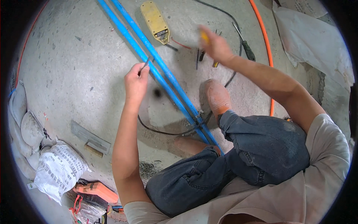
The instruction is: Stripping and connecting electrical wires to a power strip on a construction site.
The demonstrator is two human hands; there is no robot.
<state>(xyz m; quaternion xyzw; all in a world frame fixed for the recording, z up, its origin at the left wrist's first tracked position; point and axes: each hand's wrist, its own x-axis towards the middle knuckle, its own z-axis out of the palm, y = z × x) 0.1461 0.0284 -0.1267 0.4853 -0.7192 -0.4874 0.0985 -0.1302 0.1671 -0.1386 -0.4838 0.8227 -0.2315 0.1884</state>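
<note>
My left hand [136, 85] is closed in a pinch on the end of a black cable [145, 65], just over the blue pipes [156, 71]. The cable reappears beside my left forearm and curves under the pipes near my feet. My right hand [217, 47] is raised at the upper middle, smeared by motion. Its fingers wrap a small yellow object [204, 36], too blurred to name. Between the pipes and my right hand lies a yellow power strip [154, 20], one end uncovered with dark parts showing. A short red wire [181, 43] rests beside it.
A green-handled screwdriver [247, 49] lies right of my right hand, near an orange hose [263, 26]. A trowel [89, 136] and a white printed sack [59, 168] are at the left. An orange-and-black case [97, 191] sits lower left. Pale sheeting [309, 37] covers the upper right.
</note>
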